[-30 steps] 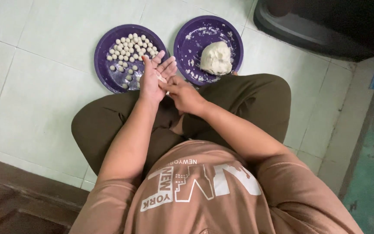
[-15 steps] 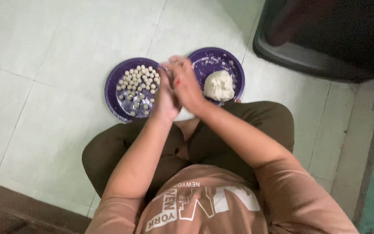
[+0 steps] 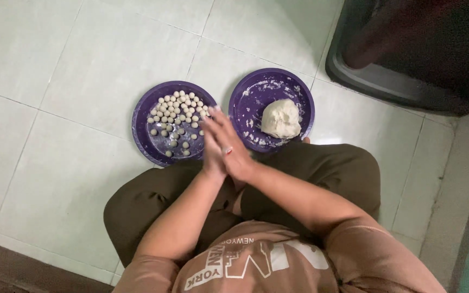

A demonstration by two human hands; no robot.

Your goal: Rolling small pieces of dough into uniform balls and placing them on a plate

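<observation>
Since the earlier frame both palms have drawn back from over the plates toward the lap, pressed flat together. Floor (image 3: 82, 70): pale tile, bearing two purple plates. Right plate (image 3: 256, 87): floury, holds dough lump (image 3: 281, 118). Left plate (image 3: 145, 141): holds many small dough balls (image 3: 177, 108). Left hand (image 3: 213, 152) and right hand (image 3: 232, 149): fingers straight and closed palm to palm (any piece between them is hidden). Handling note: light, even circular pressure likely gives a round ball.
</observation>
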